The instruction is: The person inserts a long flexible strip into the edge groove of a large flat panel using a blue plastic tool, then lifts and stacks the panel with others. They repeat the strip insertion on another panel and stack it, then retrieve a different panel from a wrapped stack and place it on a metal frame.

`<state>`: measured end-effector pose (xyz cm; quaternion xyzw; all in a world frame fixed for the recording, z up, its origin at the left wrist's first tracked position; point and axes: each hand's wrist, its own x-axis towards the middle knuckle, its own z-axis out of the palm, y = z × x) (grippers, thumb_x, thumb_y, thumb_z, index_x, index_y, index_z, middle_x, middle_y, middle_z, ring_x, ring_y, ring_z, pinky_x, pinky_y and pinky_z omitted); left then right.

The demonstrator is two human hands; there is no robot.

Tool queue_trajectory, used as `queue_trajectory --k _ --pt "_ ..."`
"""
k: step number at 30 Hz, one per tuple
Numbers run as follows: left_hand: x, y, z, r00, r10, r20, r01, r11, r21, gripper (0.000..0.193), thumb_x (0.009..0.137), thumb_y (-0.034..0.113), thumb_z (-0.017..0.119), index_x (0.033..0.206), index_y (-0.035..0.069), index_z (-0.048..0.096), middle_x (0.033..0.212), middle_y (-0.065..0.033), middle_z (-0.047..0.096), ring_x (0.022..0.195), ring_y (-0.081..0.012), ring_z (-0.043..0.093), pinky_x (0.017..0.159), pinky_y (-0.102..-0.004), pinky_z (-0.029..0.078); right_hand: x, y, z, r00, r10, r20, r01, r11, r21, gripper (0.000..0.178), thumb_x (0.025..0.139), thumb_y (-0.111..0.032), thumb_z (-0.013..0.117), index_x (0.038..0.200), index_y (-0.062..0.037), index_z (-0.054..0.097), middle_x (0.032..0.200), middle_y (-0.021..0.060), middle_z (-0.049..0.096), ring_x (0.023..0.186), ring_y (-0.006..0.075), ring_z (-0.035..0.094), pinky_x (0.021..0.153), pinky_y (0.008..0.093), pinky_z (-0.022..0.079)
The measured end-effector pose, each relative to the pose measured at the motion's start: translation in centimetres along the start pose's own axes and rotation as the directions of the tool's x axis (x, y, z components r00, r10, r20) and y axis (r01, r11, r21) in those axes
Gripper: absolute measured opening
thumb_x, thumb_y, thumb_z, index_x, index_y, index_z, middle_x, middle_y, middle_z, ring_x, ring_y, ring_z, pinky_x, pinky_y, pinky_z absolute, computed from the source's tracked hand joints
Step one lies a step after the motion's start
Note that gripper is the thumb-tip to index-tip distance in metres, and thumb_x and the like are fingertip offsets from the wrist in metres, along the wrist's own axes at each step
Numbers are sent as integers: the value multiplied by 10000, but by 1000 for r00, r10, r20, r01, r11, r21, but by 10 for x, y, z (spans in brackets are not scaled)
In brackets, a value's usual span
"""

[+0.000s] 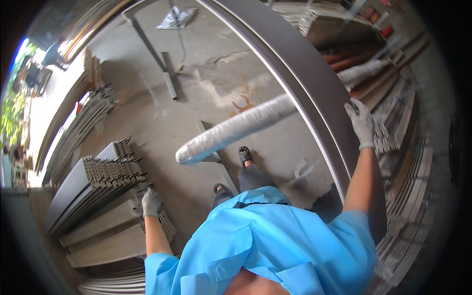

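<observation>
My right hand (362, 123), in a pale work glove, rests at the outer edge of a long grey-brown panel (314, 73) with white edges. Its fingers are apart, with the tips against the panel. My left hand (151, 202), also gloved, is low on the left beside a stack of grey hollow profiles (110, 172) with black strips sticking out of their ends. Its fingers are curled in, and a small dark piece shows at the fingertips; what it holds, if anything, I cannot make out. A long roll wrapped in clear film (236, 129) lies crosswise, its far end hidden behind the panel.
Metal support legs (150, 46) stand on the concrete floor (206, 73). More long profiles (73, 128) are piled at the left, and further stacks (398, 211) line the right side. A plastic sheet (176, 18) lies at the back. My feet are below the roll.
</observation>
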<state>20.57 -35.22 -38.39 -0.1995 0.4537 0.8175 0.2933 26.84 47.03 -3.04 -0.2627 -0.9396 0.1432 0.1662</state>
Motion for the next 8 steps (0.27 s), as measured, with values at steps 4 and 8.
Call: queue_trajectory --k 4,8 --pt "-51 -28 58 835 297 -463 -108 914 392 270 1000 357 528 1046 108 622 923 -45 635 858 -220 615 768 -354 501 -37 23 -25 993 120 21 -120 993 5 515 911 -432 668 1217 -18 655 1222 186 649 1100 322 634 950 391 485" --pt "-63 20 235 522 844 -122 -440 389 809 415 978 393 589 1277 106 618 1188 -143 674 1081 -257 637 983 -306 479 -30 57 -26 998 -52 29 53 998 -37 491 899 -375 712 1223 -11 654 1191 201 680 1118 296 663 977 342 487"
